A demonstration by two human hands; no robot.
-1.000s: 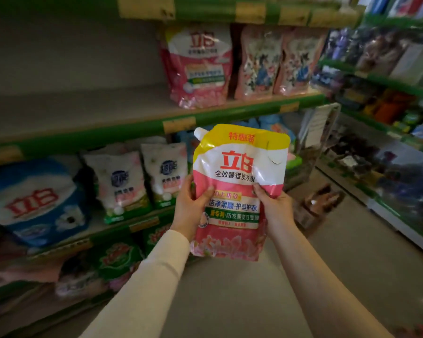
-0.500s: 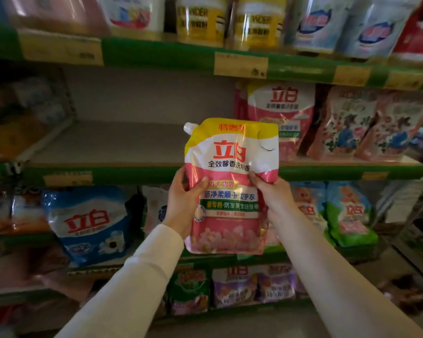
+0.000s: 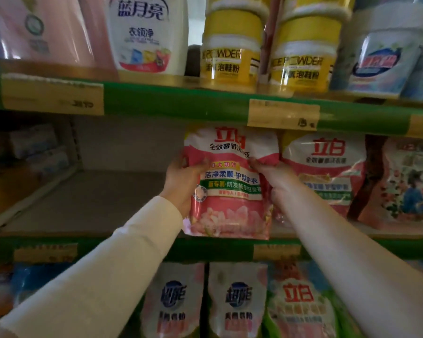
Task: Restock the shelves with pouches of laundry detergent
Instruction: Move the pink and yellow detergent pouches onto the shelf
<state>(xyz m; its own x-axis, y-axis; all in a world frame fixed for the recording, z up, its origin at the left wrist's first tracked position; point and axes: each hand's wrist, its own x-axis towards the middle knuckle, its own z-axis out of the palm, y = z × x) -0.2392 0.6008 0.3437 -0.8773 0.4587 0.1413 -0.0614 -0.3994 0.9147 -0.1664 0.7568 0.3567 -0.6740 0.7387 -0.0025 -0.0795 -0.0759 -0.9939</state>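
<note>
The pink detergent pouch is being held upright at the front of the middle shelf, its bottom edge sitting level with the shelf's green front lip. Whether it is resting on the board cannot be told. The left hand is gripping the pouch's left side, thumb lying across the printed front and fingers going behind. The right hand is clamping the right edge, creasing the film under its grip. The pouch's top is reaching up behind the green edge of the upper shelf.

Just to the right, a matching pouch is standing on the same shelf, with a floral pouch beyond it. To the left, the shelf board is lying bare. Above, a white bottle and two yellow tubs are standing in a row. Below, white pouches are standing side by side.
</note>
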